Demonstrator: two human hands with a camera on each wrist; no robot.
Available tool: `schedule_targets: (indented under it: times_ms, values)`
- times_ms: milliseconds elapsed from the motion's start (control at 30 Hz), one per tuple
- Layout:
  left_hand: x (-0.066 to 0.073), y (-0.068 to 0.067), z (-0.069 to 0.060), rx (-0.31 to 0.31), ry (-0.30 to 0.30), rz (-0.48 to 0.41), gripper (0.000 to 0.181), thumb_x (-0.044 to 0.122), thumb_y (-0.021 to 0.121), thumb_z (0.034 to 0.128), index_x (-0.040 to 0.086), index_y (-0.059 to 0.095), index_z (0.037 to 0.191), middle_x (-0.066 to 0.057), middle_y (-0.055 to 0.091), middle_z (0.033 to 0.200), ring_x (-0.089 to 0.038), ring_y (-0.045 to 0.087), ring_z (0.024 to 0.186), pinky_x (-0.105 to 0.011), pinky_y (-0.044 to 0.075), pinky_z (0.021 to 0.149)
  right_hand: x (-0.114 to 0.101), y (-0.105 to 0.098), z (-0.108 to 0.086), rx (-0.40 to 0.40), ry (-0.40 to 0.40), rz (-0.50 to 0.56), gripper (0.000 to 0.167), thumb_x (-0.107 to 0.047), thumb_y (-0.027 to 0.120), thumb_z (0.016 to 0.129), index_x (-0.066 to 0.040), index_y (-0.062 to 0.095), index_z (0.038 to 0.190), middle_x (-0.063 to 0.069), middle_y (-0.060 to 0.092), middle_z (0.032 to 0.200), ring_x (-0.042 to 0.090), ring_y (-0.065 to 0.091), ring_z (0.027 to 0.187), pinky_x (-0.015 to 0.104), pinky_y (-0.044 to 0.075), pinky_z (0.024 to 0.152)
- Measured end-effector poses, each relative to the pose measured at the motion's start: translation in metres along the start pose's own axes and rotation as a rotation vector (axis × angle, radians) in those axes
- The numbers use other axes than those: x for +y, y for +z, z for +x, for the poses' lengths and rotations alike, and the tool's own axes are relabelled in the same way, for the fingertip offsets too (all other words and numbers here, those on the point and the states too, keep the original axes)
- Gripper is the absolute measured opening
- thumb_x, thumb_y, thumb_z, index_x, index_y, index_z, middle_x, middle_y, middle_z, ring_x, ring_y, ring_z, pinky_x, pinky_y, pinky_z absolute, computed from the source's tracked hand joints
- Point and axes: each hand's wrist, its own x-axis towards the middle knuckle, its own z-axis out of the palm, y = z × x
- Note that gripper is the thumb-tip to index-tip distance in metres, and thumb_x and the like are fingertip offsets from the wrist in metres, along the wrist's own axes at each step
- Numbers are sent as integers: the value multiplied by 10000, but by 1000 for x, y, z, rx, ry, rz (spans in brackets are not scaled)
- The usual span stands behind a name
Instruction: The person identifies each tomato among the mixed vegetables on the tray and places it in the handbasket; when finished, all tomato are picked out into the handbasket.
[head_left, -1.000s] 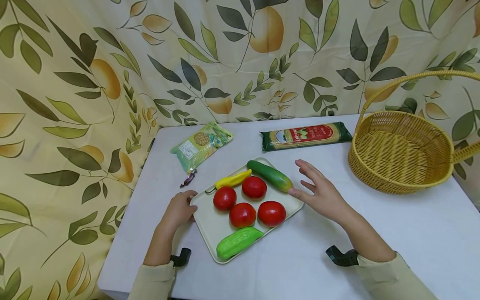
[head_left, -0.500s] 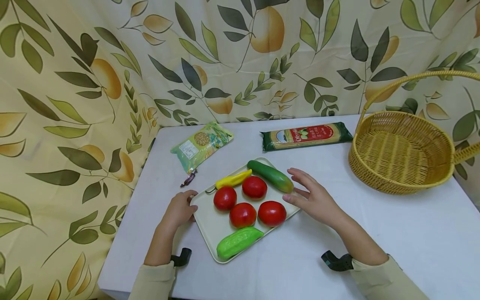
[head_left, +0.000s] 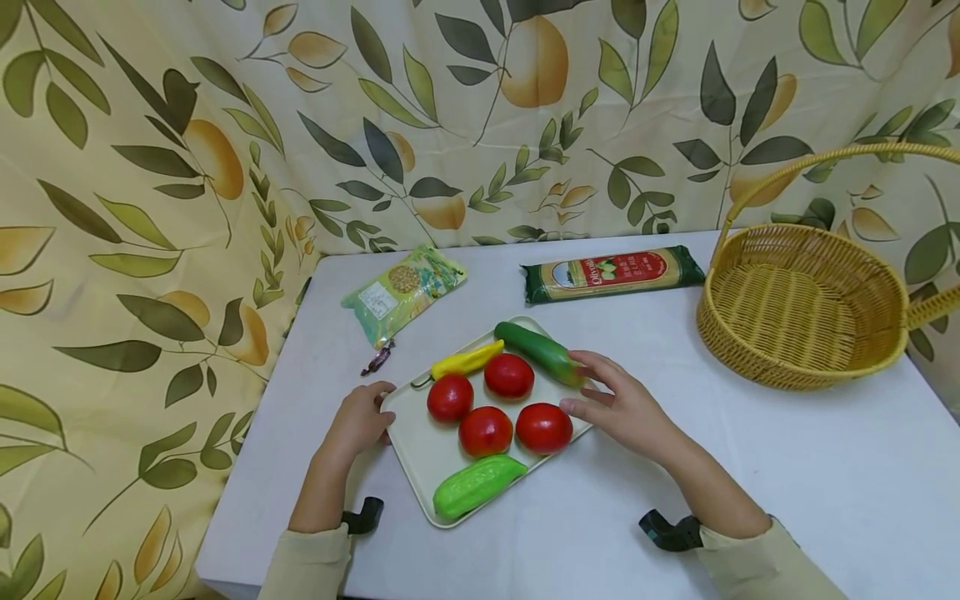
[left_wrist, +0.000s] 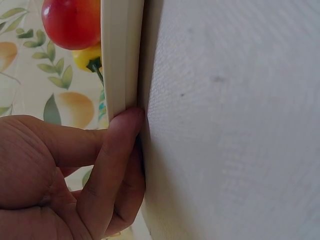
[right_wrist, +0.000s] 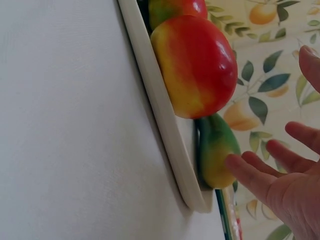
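Note:
A cream tray [head_left: 412, 442] lies at an angle on the table, holding several red fruits [head_left: 486, 431], a yellow pepper [head_left: 467, 359], a dark green vegetable [head_left: 542, 350] and a light green one [head_left: 478, 486]. My left hand [head_left: 358, 421] pinches the tray's left corner; its thumb and fingers meet the rim [left_wrist: 120, 65] in the left wrist view. At the tray's right corner my right hand [head_left: 626, 408] has its fingers spread near the dark green vegetable's yellowish end. In the right wrist view that hand [right_wrist: 292, 195] grips nothing; whether a fingertip touches the vegetable [right_wrist: 218, 155] I cannot tell.
Behind the tray lie a green snack bag [head_left: 405, 292], a small wrapped candy [head_left: 377, 357] and a long green-and-red packet [head_left: 613, 273]. On the right stands a yellow wicker basket [head_left: 806, 308] with a tall handle. A patterned cloth hangs behind the table.
My right hand has moved left and slightly down, from beside the tray's right corner to over it. The left hand and the tray have stayed in place.

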Motion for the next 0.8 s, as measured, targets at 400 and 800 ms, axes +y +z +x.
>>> schedule_targets:
  times_ms: [400, 800]
  values:
    - [-1, 2, -1, -4, -25, -20, 421, 21, 695, 896, 46, 620, 1309, -171, 604, 1016, -203, 583, 689, -313, 471, 611, 4, 8, -4, -22, -23, 35, 696, -270, 774, 893, -111, 446, 1486, 149, 445, 1488, 366, 413, 1377, 416, 493, 974]
    - [3, 0, -2, -17, -45, -30, 439, 35, 688, 909, 49, 602, 1339, -183, 595, 1053, -189, 585, 626, -314, 472, 602, 7, 17, -5, -42, -54, 55, 665, -238, 776, 891, -65, 470, 1455, 155, 462, 1469, 391, 433, 1359, 462, 486, 980]
